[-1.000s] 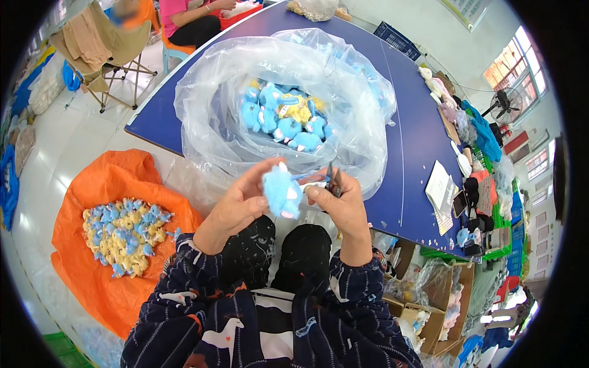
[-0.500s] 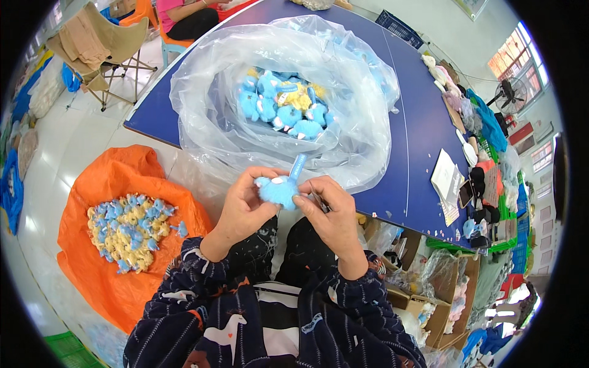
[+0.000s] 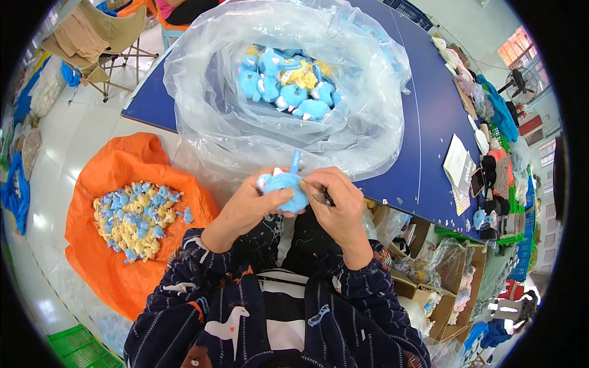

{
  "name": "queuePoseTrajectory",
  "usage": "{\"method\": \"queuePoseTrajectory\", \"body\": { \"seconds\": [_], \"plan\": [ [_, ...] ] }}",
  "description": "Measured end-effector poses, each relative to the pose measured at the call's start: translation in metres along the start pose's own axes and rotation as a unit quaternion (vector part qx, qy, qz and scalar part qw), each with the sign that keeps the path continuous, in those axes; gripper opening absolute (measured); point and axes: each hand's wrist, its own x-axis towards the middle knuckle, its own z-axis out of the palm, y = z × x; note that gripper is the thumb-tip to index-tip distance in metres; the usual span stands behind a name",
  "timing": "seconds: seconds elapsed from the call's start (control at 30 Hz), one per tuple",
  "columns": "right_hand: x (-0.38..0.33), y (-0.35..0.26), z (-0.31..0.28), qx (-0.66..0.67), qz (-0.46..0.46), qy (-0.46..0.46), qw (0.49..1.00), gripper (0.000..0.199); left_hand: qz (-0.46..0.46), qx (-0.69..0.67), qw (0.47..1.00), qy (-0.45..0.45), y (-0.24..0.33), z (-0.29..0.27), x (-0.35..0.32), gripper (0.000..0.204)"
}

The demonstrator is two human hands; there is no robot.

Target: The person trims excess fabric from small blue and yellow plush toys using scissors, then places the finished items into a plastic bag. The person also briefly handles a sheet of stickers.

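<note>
A fluffy blue plush toy (image 3: 287, 191) with a pink-lined ear and a blue ribbon tag (image 3: 296, 162) standing up from it is held over my lap. My left hand (image 3: 245, 205) grips it, thumb across the front and fingers behind. At its right edge, my right hand (image 3: 339, 205) pinches near the base of the tag. A small dark metal tool (image 3: 321, 197), perhaps thread snips, shows in my right palm, mostly hidden by the fingers. Beyond my hands, a large clear plastic bag (image 3: 202, 92) lies open with blue and yellow plush toys (image 3: 291, 95) inside.
The bag rests on a blue table (image 3: 423, 165). An orange sack (image 3: 92, 184) on the floor at left holds many small blue and yellow pieces (image 3: 136, 218). Papers (image 3: 459, 162) and a phone (image 3: 477, 183) lie at the table's right edge. Cardboard boxes (image 3: 451, 306) stand below right.
The plush toy has been turned, so its ear now points up at the left and its body is rounder in view. My right fingers have closed in at its edge. The view has tilted slightly downward.
</note>
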Motion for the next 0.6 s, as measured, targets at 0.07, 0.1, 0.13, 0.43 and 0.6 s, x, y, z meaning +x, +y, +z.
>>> {"method": "queuePoseTrajectory", "body": {
  "seconds": [0.07, 0.1, 0.13, 0.43, 0.6],
  "plan": [
    [-0.001, 0.002, 0.005, 0.012, 0.009, 0.008, 1.0, 0.025, -0.004, -0.04, 0.999, -0.001, -0.004, 0.004, 0.001, 0.034],
    [-0.001, 0.002, 0.007, 0.017, 0.014, 0.012, 1.0, 0.024, 0.017, -0.029, 0.999, 0.012, -0.008, 0.004, 0.001, 0.033],
    [-0.002, 0.003, 0.009, 0.032, 0.035, 0.015, 0.999, 0.022, 0.039, -0.018, 0.999, 0.026, -0.01, 0.004, 0.001, 0.032],
    [-0.004, 0.002, 0.0, 0.102, 0.251, -0.025, 0.962, 0.02, 0.068, -0.102, 0.991, 0.057, -0.005, -0.001, 0.005, 0.029],
    [-0.004, -0.005, 0.01, 0.152, 0.268, -0.044, 0.95, 0.015, 0.061, -0.063, 0.995, 0.055, -0.007, -0.005, 0.001, 0.027]
  ]
}}
